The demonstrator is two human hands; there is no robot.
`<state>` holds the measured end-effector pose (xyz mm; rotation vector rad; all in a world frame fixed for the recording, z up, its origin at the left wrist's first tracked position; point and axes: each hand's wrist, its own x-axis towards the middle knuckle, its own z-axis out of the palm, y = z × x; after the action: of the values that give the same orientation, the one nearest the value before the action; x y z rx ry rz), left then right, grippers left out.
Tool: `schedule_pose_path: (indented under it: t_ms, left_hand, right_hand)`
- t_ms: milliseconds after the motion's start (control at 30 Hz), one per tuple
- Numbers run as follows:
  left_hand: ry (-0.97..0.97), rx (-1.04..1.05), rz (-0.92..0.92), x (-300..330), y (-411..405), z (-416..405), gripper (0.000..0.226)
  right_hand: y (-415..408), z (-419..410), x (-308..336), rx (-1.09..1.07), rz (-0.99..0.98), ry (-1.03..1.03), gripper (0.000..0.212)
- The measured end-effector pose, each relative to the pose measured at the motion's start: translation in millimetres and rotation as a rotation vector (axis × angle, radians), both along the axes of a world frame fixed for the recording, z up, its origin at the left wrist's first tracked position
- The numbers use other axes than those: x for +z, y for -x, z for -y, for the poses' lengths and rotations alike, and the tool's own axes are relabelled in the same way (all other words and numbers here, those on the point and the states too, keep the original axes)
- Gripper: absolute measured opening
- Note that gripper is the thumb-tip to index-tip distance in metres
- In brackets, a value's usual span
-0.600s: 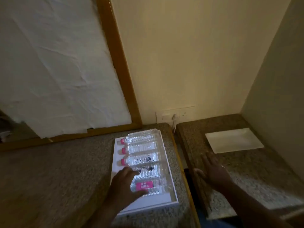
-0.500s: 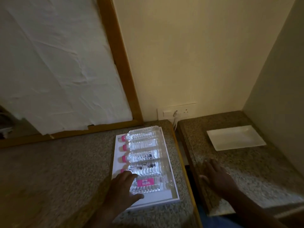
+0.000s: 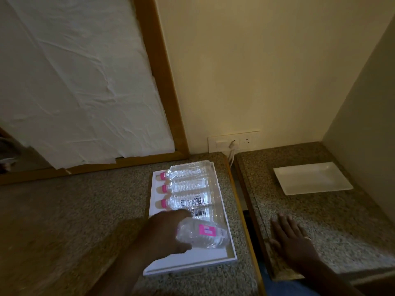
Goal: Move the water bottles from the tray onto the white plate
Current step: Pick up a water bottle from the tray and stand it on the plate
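A white tray (image 3: 192, 260) lies on the left granite counter with several clear water bottles lying on their sides, pink caps to the left. My left hand (image 3: 164, 233) grips the nearest bottle (image 3: 203, 233), the one with a pink label, at its neck end and holds it tilted just above the tray. Three bottles (image 3: 188, 184) lie in a row behind it, and a fourth (image 3: 203, 211) is partly hidden by my hand. My right hand (image 3: 292, 238) rests flat, fingers spread, on the right counter. The white rectangular plate (image 3: 312, 178) sits empty at the far right.
A narrow gap (image 3: 241, 195) separates the two granite counters. A wall socket with a plugged cable (image 3: 233, 144) is behind it. A wood-framed panel covered in white paper (image 3: 85, 92) leans at the left. The side wall (image 3: 363, 124) runs close beside the plate.
My left hand has closed on the nearest labelled bottle and lifted it off the tray. My right hand has settled flat on the right counter.
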<state>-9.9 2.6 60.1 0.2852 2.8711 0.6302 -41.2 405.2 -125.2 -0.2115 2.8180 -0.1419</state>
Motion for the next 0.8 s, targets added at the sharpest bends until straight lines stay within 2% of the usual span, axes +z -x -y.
schedule_pose_path:
  t_ms: [100, 233, 367, 533, 667, 800]
  left_hand:
    - [-0.129, -0.052, -0.049, 13.8, 4.0, -27.7, 0.081]
    - [-0.319, -0.08, -0.133, -1.2, 1.7, -60.3, 0.062]
    - [-0.436, -0.052, -0.143, -19.1, 4.3, -78.4, 0.063]
    - [-0.491, 0.033, -0.082, -36.0, 15.5, -75.3, 0.076]
    - [-0.449, 0.102, -0.083, -23.5, 30.4, -79.5, 0.066]
    - [-0.457, 0.125, -0.085, 8.6, 56.5, -106.5, 0.065]
  right_hand:
    - [-0.3, 1.3, 2.3, -0.002, -0.005, 0.012, 0.098]
    - [-2.6, 4.1, 8.4, 0.003, -0.015, 0.015, 0.096]
    - [-3.9, 8.9, 18.7, 0.004, -0.044, 0.058, 0.094]
    - [-4.4, -2.2, 17.1, -0.046, -0.047, 0.132, 0.086]
    - [0.6, -41.1, 15.3, -0.131, -0.054, 0.139, 0.085]
    - [9.5, -94.0, 14.0, -0.189, -0.084, 0.123, 0.092]
